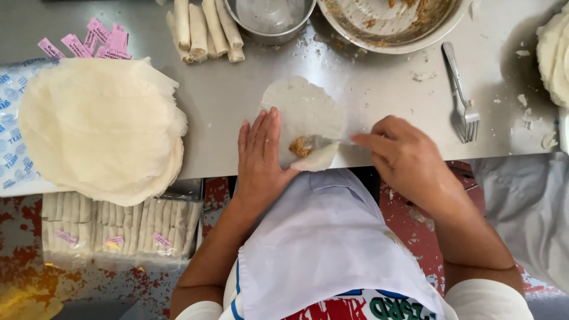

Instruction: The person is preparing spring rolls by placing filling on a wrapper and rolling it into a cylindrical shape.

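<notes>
Bowls at bench far edge: steel bowl [269,18] looks empty, wide bowl [394,24] holds brown filling residue. Left hand [259,155] lies flat, fingers together, on round wrapper [303,115] at near edge. Right hand [403,155] is clamped on spoon [329,142], placing filling [300,146]. Fork [463,95] lies right; wrapper stack [101,127] left.

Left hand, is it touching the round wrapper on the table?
Touching. The head view shows the left hand lying flat with its fingers on the wrapper, no gap between them.
</notes>
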